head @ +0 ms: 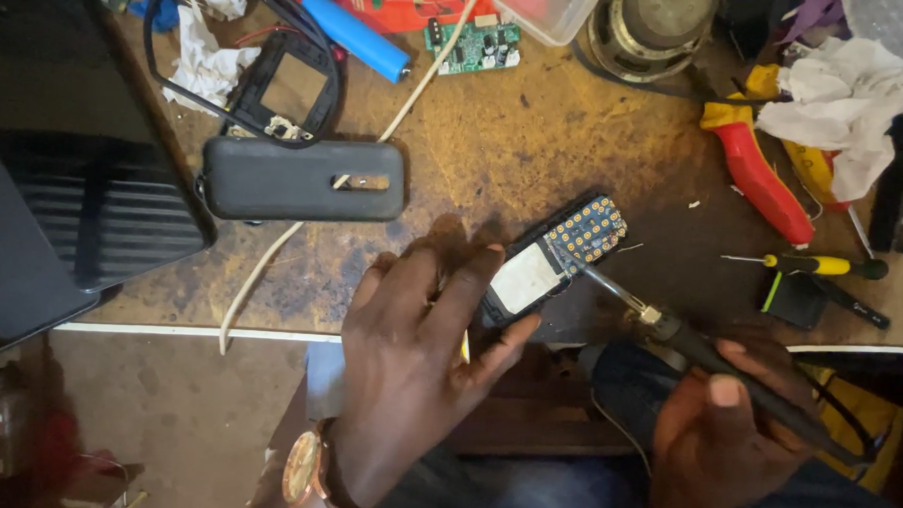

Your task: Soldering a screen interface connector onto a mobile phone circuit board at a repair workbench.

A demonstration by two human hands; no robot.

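My left hand (418, 353) holds a small opened phone (553, 258) by its lower end, tilted over the bench edge. The phone shows a bare keypad board with gold contacts and a pale screen panel. My right hand (725, 434) grips a black soldering iron (737, 379) like a pen. Its metal tip (596, 276) touches the phone just below the keypad contacts. A watch sits on my left wrist.
A black phone back cover (304, 179) lies on the worn brown bench (496, 135), with a dark laptop (65, 160) at left. Red-handled pliers (764, 185), a yellow-handled screwdriver (821, 265), a blue cylinder (354, 35), a green circuit board (474, 46) and crumpled tissue (847, 98) crowd the back.
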